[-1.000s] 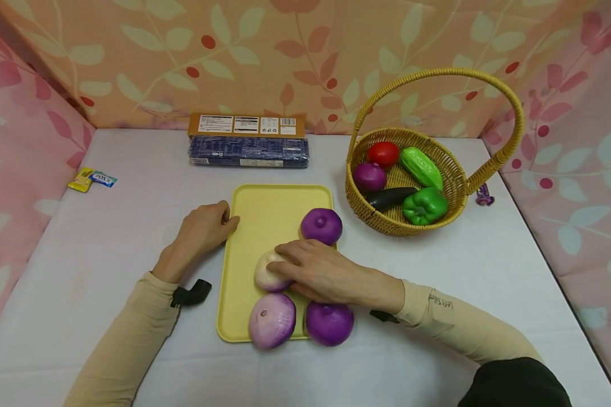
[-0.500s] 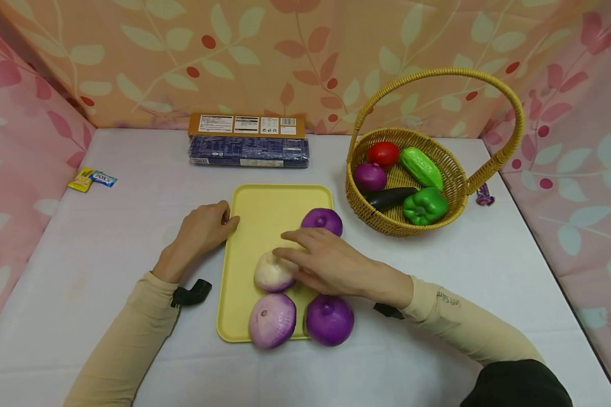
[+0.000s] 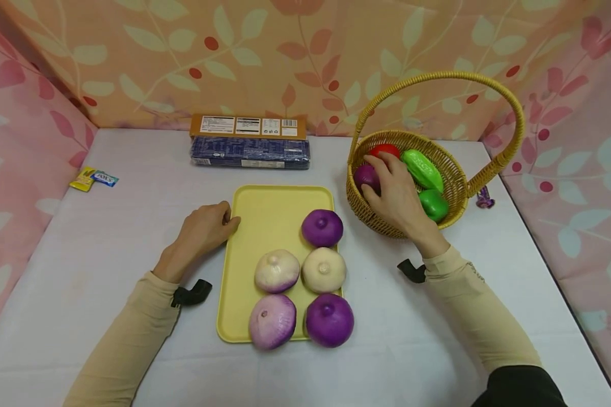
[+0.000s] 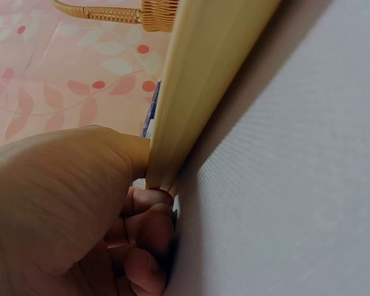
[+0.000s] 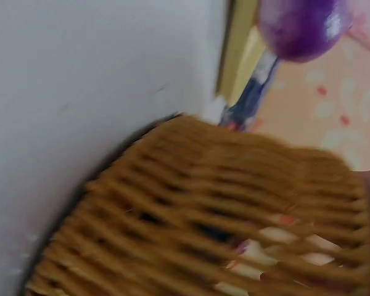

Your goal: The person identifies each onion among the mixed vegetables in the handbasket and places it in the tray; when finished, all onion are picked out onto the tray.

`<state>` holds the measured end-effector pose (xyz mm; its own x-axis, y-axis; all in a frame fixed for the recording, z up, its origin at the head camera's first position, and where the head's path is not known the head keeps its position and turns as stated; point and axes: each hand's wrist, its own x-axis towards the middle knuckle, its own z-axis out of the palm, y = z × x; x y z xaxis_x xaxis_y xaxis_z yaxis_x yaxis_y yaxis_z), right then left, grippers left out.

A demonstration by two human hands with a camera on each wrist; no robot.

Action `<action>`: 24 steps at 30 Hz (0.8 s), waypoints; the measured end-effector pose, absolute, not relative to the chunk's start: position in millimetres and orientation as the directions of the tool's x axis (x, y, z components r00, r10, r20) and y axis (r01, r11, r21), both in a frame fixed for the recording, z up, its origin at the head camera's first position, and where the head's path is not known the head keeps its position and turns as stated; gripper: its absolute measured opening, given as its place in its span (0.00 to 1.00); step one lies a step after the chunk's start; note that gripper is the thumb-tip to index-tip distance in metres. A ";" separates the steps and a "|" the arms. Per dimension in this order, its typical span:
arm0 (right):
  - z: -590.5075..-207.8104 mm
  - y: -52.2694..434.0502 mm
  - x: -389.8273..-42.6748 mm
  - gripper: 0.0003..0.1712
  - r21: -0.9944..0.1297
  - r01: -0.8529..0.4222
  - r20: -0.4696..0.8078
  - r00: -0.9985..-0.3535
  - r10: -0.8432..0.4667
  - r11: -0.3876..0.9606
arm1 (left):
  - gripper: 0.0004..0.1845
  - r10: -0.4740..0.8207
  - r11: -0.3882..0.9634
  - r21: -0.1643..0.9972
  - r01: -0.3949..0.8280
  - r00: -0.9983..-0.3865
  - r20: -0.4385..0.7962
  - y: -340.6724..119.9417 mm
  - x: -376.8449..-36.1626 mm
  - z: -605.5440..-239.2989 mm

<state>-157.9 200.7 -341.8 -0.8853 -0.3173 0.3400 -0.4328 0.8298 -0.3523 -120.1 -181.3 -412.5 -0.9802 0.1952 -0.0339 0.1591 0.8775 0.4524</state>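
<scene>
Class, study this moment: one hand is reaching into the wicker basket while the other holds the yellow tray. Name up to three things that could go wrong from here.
1. The right hand reaches over the basket rim onto the purple onion; lifting it might tip the light basket.
2. The front purple onion overhangs the tray edge and could roll off.
3. The left hand grips only the tray's edge, so a nudge may shift the tray.

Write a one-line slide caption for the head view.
Right hand reaches into the basket at a purple onion; left hand holds the yellow tray.
</scene>
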 end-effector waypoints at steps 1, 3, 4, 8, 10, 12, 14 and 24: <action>-343.8 204.3 -161.1 0.33 -0.354 -0.395 0.297 -0.907 -0.298 0.848 | 0.13 0.196 0.878 0.452 0.160 -0.980 -0.032 -181.1 -120.1 -412.6; -347.0 208.8 -165.7 0.36 -0.352 -0.331 0.209 -0.940 -0.271 0.875 | 0.13 0.196 0.878 0.451 0.162 -0.980 -0.028 -181.0 -120.1 -412.9; -348.5 210.5 -167.9 0.38 -0.350 -0.305 0.168 -0.951 -0.261 0.886 | 0.13 0.196 0.878 0.450 0.163 -0.980 -0.026 -180.9 -120.1 -413.0; -352.2 214.2 -174.4 0.41 -0.329 -0.241 0.052 -0.970 -0.238 0.913 | 0.13 0.196 0.878 0.450 0.164 -0.980 -0.027 -180.7 -120.3 -412.6; -353.6 215.7 -176.2 0.40 -0.316 -0.231 0.023 -0.972 -0.236 0.920 | 0.13 0.198 0.878 0.450 0.164 -0.980 -0.027 -180.6 -120.2 -412.2; -354.7 216.4 -176.5 0.38 -0.306 -0.234 0.019 -0.971 -0.240 0.923 | 0.13 0.199 0.877 0.451 0.166 -0.980 -0.027 -180.6 -120.1 -411.7; -355.6 216.9 -175.9 0.35 -0.302 -0.246 0.034 -0.968 -0.248 0.921 | 0.13 0.200 0.875 0.453 0.168 -0.979 -0.024 -180.7 -119.7 -411.3; -353.3 213.1 -176.4 0.34 -0.285 -0.221 0.055 -0.975 -0.215 0.933 | 0.13 0.200 0.872 0.460 0.168 -0.979 -0.023 -181.9 -118.8 -412.0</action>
<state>-176.4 213.1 -353.3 -0.9751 -0.2147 0.0549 -0.2214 0.9328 -0.2845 -118.8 -181.9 -412.0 -0.9795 0.2003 -0.0229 0.1675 0.8718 0.4604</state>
